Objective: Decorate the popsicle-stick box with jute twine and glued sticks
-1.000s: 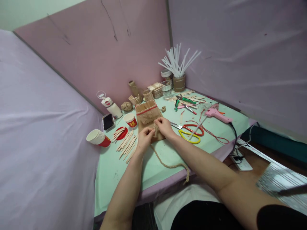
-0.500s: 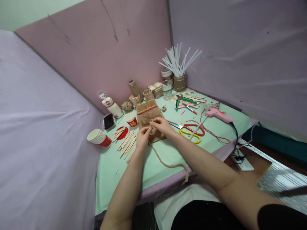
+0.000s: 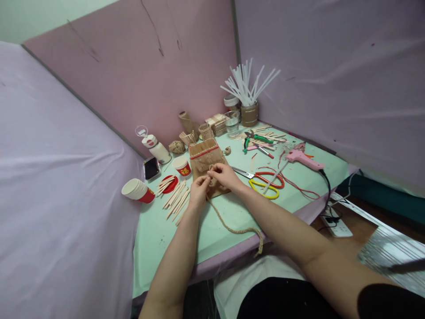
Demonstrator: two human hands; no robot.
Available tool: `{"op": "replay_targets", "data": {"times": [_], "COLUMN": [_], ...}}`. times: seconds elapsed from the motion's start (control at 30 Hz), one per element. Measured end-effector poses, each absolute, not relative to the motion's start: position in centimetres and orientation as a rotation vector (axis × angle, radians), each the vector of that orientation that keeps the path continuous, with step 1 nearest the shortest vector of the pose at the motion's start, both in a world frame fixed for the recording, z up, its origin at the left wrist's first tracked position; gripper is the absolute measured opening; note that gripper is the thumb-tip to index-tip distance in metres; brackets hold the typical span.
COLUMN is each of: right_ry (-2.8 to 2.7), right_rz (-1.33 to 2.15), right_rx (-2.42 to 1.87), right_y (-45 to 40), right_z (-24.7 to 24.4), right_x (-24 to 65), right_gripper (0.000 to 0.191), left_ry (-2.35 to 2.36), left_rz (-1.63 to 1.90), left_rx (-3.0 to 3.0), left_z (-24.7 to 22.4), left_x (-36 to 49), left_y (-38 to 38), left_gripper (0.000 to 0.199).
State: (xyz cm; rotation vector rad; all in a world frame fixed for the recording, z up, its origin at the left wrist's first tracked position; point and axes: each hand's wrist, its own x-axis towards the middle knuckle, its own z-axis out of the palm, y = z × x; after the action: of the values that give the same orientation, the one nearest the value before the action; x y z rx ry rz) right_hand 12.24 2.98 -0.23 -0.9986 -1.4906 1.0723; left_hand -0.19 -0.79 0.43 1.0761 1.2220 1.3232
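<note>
A brown box-like piece (image 3: 207,156) with a red and white band near its open top sits at the middle of the table. Over its lower front, my left hand (image 3: 199,189) and my right hand (image 3: 226,175) meet fingertip to fingertip. Both are closed, pinching the braided cord (image 3: 232,229). A small loop of cord rises above the fingers. From beneath the hands the cord runs down across the green tabletop and hangs over the front edge. The exact grip is partly hidden by the fingers.
Scissors (image 3: 262,180), a pink glue gun (image 3: 303,159) and green pliers (image 3: 255,138) lie to the right. Wooden sticks (image 3: 175,200), stacked paper cups (image 3: 137,190) and a red-and-white cup (image 3: 181,166) are at left. White sticks (image 3: 247,84) stand in a jar behind.
</note>
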Motion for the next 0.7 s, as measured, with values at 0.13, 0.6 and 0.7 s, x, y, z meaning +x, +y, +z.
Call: {"op": "replay_targets", "data": {"times": [0.13, 0.6, 0.7], "right_ry": [-1.474, -1.396, -1.33], "right_rz": [1.195, 1.282, 1.142], "right_rx": [-0.915, -0.987, -1.11], "right_y": [2.9, 2.9, 3.1], "right_z": [0.1, -0.2, -0.4], "right_x": [12.2, 12.2, 12.0], "right_gripper": [0.025, 0.024, 0.025], "left_ry": [1.198, 1.264, 1.336], "left_rz": [1.305, 1.138, 1.108], "left_rx": [1.077, 1.232, 1.34], "left_z": [0.6, 0.1, -0.1], "left_x": [-0.1, -0.4, -0.2], "left_y": [-0.9, -0.7, -0.8], "left_gripper": [0.032, 0.033, 0.029]}}
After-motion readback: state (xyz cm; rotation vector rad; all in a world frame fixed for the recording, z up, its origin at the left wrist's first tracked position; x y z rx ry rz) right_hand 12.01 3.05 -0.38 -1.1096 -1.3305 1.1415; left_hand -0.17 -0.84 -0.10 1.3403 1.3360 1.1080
